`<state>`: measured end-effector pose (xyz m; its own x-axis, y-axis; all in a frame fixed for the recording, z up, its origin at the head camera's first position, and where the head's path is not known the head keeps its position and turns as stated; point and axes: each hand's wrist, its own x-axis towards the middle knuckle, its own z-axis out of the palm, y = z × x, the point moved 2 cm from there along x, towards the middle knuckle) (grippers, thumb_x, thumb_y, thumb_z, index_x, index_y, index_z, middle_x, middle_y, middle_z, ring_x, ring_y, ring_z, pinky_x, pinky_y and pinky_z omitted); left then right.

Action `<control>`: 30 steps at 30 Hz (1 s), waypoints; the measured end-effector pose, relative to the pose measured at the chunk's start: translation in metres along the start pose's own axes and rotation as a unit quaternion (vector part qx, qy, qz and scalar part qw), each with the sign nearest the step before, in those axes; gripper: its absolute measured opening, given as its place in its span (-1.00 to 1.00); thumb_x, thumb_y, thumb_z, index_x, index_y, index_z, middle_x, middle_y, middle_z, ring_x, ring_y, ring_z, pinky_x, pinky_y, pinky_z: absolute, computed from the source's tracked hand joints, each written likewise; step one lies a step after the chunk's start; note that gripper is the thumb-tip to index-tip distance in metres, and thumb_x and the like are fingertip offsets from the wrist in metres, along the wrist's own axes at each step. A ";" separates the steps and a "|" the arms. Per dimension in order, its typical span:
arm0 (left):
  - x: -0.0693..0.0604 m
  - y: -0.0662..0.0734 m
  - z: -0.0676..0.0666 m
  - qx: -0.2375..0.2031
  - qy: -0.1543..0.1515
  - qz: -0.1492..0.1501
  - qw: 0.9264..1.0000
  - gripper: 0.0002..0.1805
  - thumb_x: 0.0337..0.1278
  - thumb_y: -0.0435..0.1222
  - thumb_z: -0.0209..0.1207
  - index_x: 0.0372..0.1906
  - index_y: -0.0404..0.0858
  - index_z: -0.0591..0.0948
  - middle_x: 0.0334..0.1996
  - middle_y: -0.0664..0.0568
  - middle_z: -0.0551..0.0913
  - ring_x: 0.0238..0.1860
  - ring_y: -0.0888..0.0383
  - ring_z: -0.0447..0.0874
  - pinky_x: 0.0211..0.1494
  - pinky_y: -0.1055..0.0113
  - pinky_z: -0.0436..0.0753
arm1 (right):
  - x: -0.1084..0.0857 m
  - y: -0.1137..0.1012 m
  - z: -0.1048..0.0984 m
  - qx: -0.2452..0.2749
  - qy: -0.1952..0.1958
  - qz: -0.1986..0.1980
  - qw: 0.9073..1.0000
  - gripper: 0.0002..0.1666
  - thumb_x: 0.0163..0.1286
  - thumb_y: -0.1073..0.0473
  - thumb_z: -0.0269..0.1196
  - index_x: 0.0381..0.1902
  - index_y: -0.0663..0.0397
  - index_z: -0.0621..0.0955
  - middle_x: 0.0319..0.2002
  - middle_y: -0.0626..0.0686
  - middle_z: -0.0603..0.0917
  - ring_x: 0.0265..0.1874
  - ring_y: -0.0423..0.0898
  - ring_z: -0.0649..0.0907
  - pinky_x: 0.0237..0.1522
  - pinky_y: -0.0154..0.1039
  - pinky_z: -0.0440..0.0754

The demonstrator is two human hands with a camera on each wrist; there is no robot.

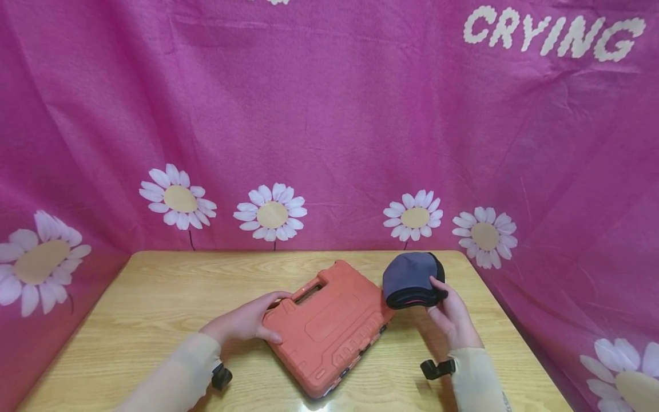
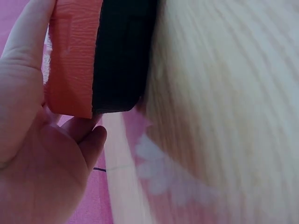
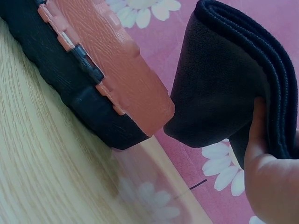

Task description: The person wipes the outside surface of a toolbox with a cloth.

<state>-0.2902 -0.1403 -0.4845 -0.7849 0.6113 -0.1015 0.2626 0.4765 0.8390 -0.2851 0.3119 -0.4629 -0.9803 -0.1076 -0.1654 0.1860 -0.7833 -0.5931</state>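
An orange plastic carrying case [image 1: 334, 326] lies at an angle on the table, handle toward the far left side. Its lower half is black, as the left wrist view shows at the case's end [image 2: 74, 60]. My left hand [image 1: 252, 320] grips the case's left end, thumb on top and fingers round the far edge by the handle. My right hand [image 1: 453, 317] pinches a folded dark grey cloth [image 1: 409, 280] with black bound edges and holds it up beside the case's right end. In the right wrist view the cloth [image 3: 215, 79] hangs in stacked layers from the thumb and fingers.
The wooden table [image 1: 180, 292] ends at a back edge against a pink curtain [image 1: 329, 126] printed with daisies. The curtain also runs along both sides. Black clasps [image 3: 86, 63] line the near side of the case. A black mount sits on each wrist.
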 end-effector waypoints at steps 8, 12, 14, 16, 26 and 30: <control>-0.006 0.002 0.009 0.018 0.036 0.021 0.999 0.03 -0.04 -0.10 0.58 0.52 -0.16 0.27 0.46 -0.16 0.40 0.48 -0.15 0.35 0.54 -0.17 0.31 | 0.000 0.000 -0.001 -0.005 -0.008 0.000 1.000 -0.64 0.69 0.25 -0.13 -0.13 0.14 0.62 -0.22 0.04 0.79 -0.21 -0.14 0.81 -0.04 -0.30 0.77; -0.009 0.003 0.015 0.028 0.057 0.030 0.998 0.03 -0.06 -0.10 0.59 0.50 -0.24 0.29 0.44 -0.20 0.40 0.46 -0.20 0.37 0.53 -0.20 0.32 | 0.001 0.000 -0.001 -0.012 -0.010 0.001 1.000 -0.62 0.69 0.25 -0.15 -0.13 0.12 0.63 -0.21 0.03 0.78 -0.19 -0.15 0.79 -0.04 -0.30 0.76; -0.011 0.003 0.018 0.033 0.068 0.028 0.997 0.03 -0.06 -0.08 0.59 0.49 -0.24 0.29 0.44 -0.19 0.39 0.45 -0.19 0.38 0.52 -0.19 0.33 | 0.002 0.000 -0.001 -0.014 -0.003 0.001 1.000 -0.64 0.69 0.25 -0.13 -0.14 0.12 0.62 -0.22 0.02 0.78 -0.21 -0.15 0.80 -0.05 -0.30 0.76; -0.012 0.003 0.020 0.030 0.078 0.028 0.996 0.04 -0.08 -0.08 0.59 0.49 -0.25 0.30 0.42 -0.19 0.39 0.43 -0.17 0.40 0.51 -0.18 0.35 | 0.001 0.000 -0.001 -0.014 0.002 0.001 1.000 -0.66 0.69 0.24 -0.11 -0.14 0.12 0.61 -0.23 0.02 0.78 -0.22 -0.16 0.80 -0.05 -0.31 0.76; -0.019 0.007 0.032 0.040 0.117 0.010 0.992 0.08 -0.07 -0.01 0.58 0.50 -0.26 0.26 0.46 -0.20 0.31 0.44 -0.18 0.37 0.50 -0.20 0.36 | 0.000 0.000 0.001 -0.003 0.003 0.005 1.000 -0.67 0.68 0.25 -0.10 -0.17 0.15 0.61 -0.26 0.03 0.78 -0.24 -0.16 0.80 -0.07 -0.33 0.76; -0.021 0.008 0.035 0.041 0.133 0.000 0.990 0.07 -0.10 -0.02 0.60 0.48 -0.26 0.28 0.45 -0.19 0.32 0.41 -0.15 0.41 0.47 -0.18 0.40 | 0.000 0.000 0.001 -0.004 0.001 0.005 1.000 -0.65 0.68 0.25 -0.11 -0.18 0.15 0.61 -0.27 0.03 0.78 -0.24 -0.17 0.80 -0.07 -0.33 0.76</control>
<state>-0.2513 -0.1270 -0.4945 -0.9020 0.4286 0.0520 0.2988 0.5328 0.7918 -0.2851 0.3116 -0.4620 -0.9783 -0.1145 -0.1728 0.1965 -0.7779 -0.5969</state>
